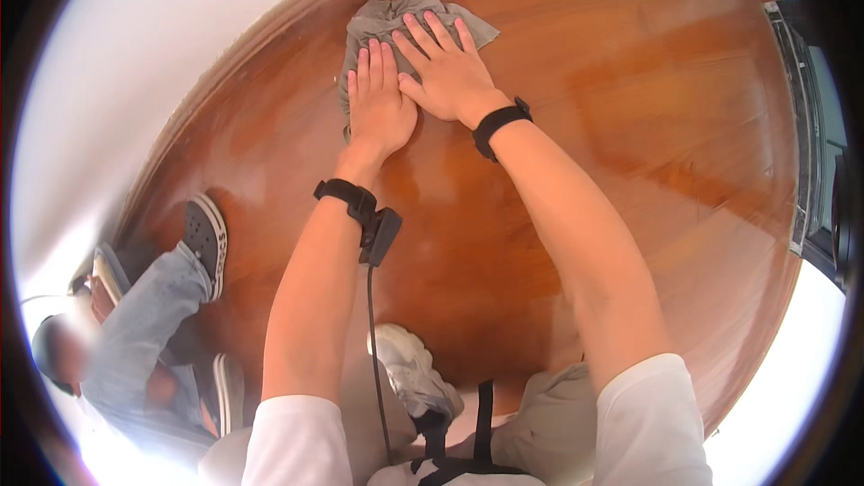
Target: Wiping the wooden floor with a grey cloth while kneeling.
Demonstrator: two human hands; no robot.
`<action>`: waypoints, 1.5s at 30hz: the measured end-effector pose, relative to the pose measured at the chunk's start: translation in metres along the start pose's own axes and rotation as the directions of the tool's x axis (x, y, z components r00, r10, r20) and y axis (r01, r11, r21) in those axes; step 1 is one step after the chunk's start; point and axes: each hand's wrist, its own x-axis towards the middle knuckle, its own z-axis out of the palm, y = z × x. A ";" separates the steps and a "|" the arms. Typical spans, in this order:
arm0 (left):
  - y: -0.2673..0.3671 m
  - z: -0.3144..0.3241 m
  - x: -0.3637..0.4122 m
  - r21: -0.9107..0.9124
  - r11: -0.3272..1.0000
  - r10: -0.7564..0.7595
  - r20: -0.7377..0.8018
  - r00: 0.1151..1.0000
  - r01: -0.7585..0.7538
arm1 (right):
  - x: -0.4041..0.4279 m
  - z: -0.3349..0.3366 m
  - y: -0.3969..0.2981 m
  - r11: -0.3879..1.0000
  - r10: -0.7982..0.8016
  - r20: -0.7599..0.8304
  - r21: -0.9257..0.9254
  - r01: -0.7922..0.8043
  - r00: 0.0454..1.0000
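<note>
A crumpled grey-brown cloth (388, 17) lies on the glossy reddish-brown wooden floor (466, 216). My left hand (382, 106) rests flat on its left part, palm down, fingers stretched out and nearly together. Flat on the cloth's right part are the spread fingers of my right hand (451, 74), its thumb close to my left hand. Neither hand has its fingers curled around the cloth. The palms hide some of the fabric. Each wrist wears a black strap, and a small black device (381, 236) with a cable hangs from the left one.
A white wall (169, 27) with a skirting edge curves along the left. Near it sits another person in jeans (145, 317) and dark clogs (206, 243). My own white shoe (408, 364) is below my arms. A dark-framed object (803, 135) stands at the right edge.
</note>
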 end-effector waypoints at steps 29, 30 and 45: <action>0.151 0.130 -0.182 -0.097 0.984 0.142 -0.088 0.986 -0.150 | -0.257 -0.013 0.096 0.931 -0.354 -0.016 0.086 0.354 0.935; 0.161 0.129 -0.190 -0.112 0.967 0.227 -0.026 0.974 -0.228 | -0.280 -0.012 0.099 0.952 -0.294 0.010 0.089 0.292 0.956; 0.228 0.071 -0.151 -0.036 0.828 0.537 -0.240 0.809 -0.560 | -0.367 -0.067 0.094 1.000 0.000 -0.282 -0.009 -0.003 0.959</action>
